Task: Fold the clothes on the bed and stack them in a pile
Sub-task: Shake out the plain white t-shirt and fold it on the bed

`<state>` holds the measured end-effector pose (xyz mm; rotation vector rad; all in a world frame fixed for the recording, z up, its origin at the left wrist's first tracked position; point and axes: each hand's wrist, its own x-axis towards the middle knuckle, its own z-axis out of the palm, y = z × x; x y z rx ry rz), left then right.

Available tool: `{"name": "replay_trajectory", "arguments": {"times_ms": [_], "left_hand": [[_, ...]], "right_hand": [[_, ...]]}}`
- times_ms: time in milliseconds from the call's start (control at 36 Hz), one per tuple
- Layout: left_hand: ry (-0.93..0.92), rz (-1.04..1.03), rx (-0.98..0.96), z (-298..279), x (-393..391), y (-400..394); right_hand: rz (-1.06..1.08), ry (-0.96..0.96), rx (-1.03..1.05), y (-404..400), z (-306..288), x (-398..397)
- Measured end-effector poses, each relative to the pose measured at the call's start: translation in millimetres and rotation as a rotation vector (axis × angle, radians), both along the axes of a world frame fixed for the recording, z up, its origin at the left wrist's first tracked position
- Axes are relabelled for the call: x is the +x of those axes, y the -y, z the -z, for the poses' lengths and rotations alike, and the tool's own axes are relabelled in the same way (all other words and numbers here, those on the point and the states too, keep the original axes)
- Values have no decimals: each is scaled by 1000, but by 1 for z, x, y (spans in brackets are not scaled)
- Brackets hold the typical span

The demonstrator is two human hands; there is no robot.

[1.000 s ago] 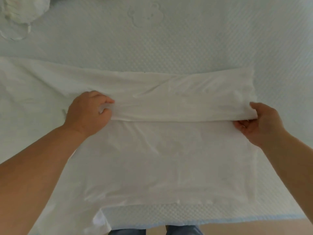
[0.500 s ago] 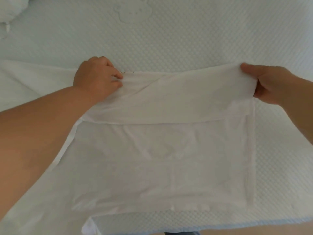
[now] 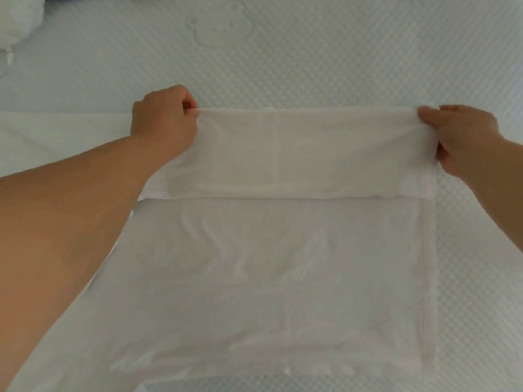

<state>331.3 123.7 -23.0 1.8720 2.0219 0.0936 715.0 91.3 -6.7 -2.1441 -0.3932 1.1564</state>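
On the bed [image 3: 311,52]: white shirt [image 3: 283,264] lies flat, far strip doubled over.
Left hand [image 3: 164,120]: pinches the strip's far left corner.
Right hand [image 3: 467,137]: pinches the far right corner.
Step, likely: laying a long fold.
Doing it well: keep the edge taut and level, square the sides, lower both corners together, then smooth.
Risk: thin cloth may wrinkle.

A large white cloth garment [image 3: 283,264] lies spread on the pale quilted mattress [image 3: 311,52], its far part doubled back over the near part. The left hand [image 3: 164,123] holds the fold's far-left corner, the right hand [image 3: 467,137] its far-right corner. A rumpled white fabric bundle [image 3: 17,21] sits at the far left.
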Motion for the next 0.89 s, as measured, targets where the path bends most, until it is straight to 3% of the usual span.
{"name": "replay_trajectory", "arguments": {"times_ms": [444,500,583,639,722,806,889], "left_hand": [[-176,-96,113,5,18,8],[-125,-37,208,1,28,20],[53,242,292,0,54,55],[70,401,179,5,73,76],[-14,408,14,17,83,83],[-89,373,-5,27,79,72],[-90,358,-55,30,75,65]], "right_hand": [[-208,567,-31,-7,8,-8],[-355,708,-3,-5,3,-13],[-753,868,238,9,0,-33],[-1106,871,353,23,7,-48],[-1426,879,121,37,24,-47],[-1274,933,-4,25,35,-23],[-1157,909,-3,13,29,-4]]}}
